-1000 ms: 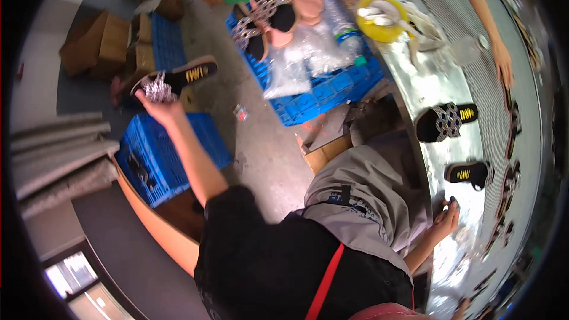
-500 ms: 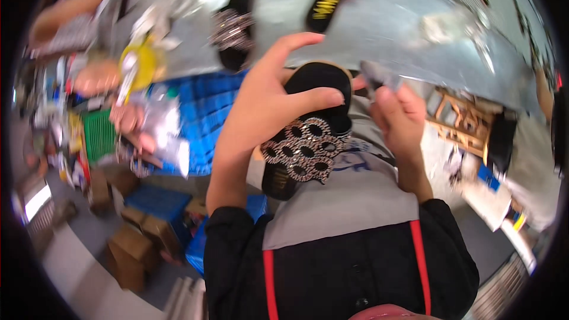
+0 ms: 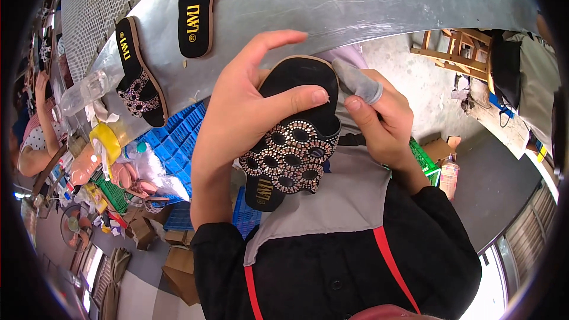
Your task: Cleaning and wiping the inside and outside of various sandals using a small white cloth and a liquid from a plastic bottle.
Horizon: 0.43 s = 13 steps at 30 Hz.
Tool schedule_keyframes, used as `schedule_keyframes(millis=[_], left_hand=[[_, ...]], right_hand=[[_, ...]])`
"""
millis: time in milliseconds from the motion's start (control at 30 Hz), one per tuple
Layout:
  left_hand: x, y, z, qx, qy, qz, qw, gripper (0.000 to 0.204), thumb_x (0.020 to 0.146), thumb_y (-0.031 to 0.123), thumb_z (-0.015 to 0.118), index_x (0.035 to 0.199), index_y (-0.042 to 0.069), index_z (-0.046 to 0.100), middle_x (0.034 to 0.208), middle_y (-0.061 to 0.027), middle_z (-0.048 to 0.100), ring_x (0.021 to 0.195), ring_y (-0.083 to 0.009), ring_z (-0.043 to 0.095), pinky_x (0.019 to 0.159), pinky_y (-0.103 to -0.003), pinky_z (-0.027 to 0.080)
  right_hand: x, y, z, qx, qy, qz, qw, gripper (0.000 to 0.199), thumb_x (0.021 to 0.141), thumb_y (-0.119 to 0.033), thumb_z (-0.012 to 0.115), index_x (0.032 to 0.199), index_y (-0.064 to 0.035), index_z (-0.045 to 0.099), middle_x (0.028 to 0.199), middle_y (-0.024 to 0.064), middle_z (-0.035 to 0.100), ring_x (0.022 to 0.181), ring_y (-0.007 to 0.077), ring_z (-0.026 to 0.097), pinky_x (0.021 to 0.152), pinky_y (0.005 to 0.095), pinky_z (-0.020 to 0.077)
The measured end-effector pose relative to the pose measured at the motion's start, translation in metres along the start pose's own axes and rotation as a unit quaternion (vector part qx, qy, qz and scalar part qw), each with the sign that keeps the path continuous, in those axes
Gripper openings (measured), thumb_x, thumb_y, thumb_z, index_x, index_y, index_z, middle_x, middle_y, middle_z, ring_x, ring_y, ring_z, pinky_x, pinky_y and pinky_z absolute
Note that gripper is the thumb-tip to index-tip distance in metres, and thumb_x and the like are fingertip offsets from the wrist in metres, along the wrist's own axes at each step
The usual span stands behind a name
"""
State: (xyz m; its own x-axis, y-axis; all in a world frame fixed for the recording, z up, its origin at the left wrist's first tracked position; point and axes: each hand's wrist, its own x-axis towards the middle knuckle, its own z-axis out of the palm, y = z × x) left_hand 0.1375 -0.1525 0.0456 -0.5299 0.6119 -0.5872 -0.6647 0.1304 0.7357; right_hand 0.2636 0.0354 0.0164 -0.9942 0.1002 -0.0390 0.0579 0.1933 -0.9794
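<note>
My left hand (image 3: 234,104) grips a black slide sandal (image 3: 299,80) with a rhinestone strap, its thumb pressed on the insole and its index finger stretched out past the edge. The sandal is tilted in front of my grey apron. A grey cloth (image 3: 360,84) covers the index finger of my right hand (image 3: 388,121), and my thumb lies close under it. The cloth's tip meets the sandal's rim beside the wide end. Two more rhinestone sandals lie on the metal table, one sandal (image 3: 198,21) farther off and the other sandal (image 3: 139,71) to the left.
The metal table (image 3: 284,9) spans the far side. Blue crates (image 3: 178,136), a yellow tape roll (image 3: 105,145) and a clear plastic bottle (image 3: 86,92) are at the left. A wooden stool (image 3: 456,50) stands at the right. Another person's arm (image 3: 44,148) shows at far left.
The view has swung, so the table sandals appear farther left. My right hand's cloth-covered finger has come against the sandal's rim. My left hand keeps its grip.
</note>
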Motion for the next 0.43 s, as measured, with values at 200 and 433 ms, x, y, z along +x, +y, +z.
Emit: schedule_keyframes(millis=[200, 433], left_hand=[[-0.013, -0.028, -0.018, 0.014, 0.016, 0.091, 0.996, 0.051, 0.089, 0.003, 0.078, 0.136, 0.001, 0.060, 0.112, -0.0068, 0.073, 0.101, -0.0136, 0.069, 0.092, -0.029, 0.055], [-0.206, -0.134, -0.140, -0.155, 0.552, 0.397, 0.717, 0.058, 0.088, 0.011, 0.078, 0.139, 0.012, 0.051, 0.123, -0.0076, 0.067, 0.102, -0.0234, 0.070, 0.092, -0.040, 0.060]], right_hand=[[-0.004, 0.025, 0.001, 0.020, 0.007, 0.095, 0.995, 0.032, 0.103, -0.003, 0.055, 0.132, 0.0047, 0.066, 0.124, 0.0156, 0.072, 0.119, 0.0233, 0.065, 0.102, 0.0346, 0.0481], [0.009, 0.085, -0.012, 0.102, 0.048, 0.075, 0.991, 0.034, 0.109, -0.016, 0.052, 0.133, 0.0039, 0.065, 0.084, 0.0004, 0.062, 0.053, -0.0014, 0.028, 0.051, 0.0164, 0.0224]])
